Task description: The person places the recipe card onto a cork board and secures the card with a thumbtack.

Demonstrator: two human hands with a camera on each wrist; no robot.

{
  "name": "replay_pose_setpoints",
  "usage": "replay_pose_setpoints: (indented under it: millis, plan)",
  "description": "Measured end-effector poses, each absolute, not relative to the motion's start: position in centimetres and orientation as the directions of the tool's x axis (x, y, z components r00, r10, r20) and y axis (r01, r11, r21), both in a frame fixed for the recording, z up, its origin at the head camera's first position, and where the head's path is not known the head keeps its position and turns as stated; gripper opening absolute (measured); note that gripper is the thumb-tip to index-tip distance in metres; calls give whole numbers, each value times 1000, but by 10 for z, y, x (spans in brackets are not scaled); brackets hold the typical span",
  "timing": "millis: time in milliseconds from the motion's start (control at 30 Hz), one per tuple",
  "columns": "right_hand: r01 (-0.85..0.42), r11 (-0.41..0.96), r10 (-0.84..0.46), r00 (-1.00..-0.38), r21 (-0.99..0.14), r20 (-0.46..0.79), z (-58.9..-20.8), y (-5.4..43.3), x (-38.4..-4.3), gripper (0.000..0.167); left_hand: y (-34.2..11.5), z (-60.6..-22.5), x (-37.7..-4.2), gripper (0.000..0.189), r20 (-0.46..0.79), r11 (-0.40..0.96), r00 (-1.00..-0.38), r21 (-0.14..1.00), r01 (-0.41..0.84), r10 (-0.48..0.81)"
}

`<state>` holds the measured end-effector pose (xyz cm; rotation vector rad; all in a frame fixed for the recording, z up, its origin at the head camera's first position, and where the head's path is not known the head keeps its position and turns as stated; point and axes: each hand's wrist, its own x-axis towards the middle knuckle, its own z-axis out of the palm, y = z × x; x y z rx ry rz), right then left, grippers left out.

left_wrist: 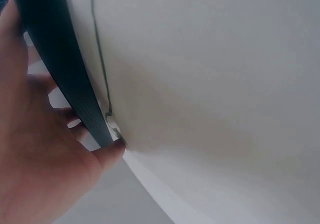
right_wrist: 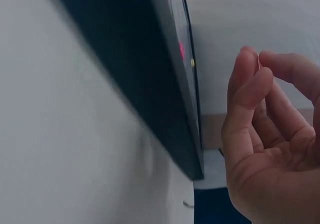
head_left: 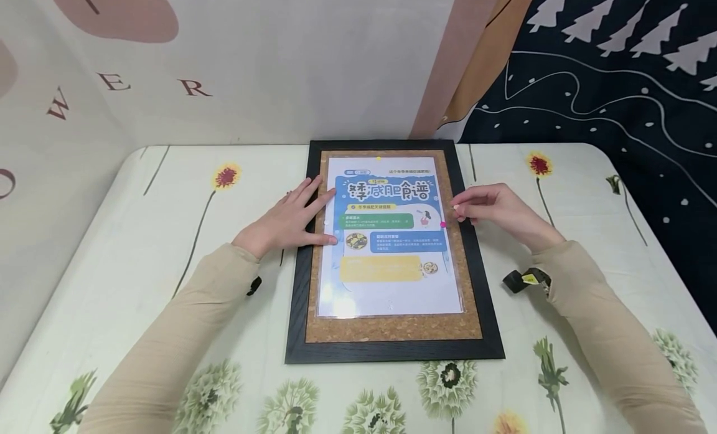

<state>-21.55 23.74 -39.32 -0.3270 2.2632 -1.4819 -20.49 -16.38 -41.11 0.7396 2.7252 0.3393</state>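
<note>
A printed poster [head_left: 389, 297] in a clear, shiny sheet lies on a cork board [head_left: 392, 329] with a black frame [head_left: 394, 352]. My left hand [head_left: 288, 219] rests spread over the board's left side, fingertips on the frame and the sheet's edge. By the right edge my right hand [head_left: 493, 210] pinches a small pale pin between thumb and fingertips; most of it is hidden. In the right wrist view these fingertips [right_wrist: 255, 87] are apart from the board. A pink pushpin [head_left: 443, 225] is at the sheet's right edge, a yellow one [head_left: 378, 159] at its top.
The board lies on a table with a white flowered cloth [head_left: 246, 334]. Behind it hang a pale printed curtain [head_left: 291, 66] and a dark cloth with white trees [head_left: 605, 79]. A black strap with a yellow label [head_left: 529, 279] is at the right wrist.
</note>
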Motion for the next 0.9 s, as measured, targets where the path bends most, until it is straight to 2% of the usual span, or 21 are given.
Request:
replay_pose_setpoints:
  millis: [333,633,900]
  plan:
    - [-12,402,-429,-886,-915,-176,-391,226,-212,25,-164,-411,-204,101,-223,840,-823,302,450,522]
    - [-126,467,-536,-828,-875,-167,-387,218,-212,26,-164,-411,-205,100,-213,836,-824,310,452,525]
    - [-148,468,-576,-799,-871,-173,-384,210,-210,21,-163,-411,-206,99,-221,842,-827,306,445,518]
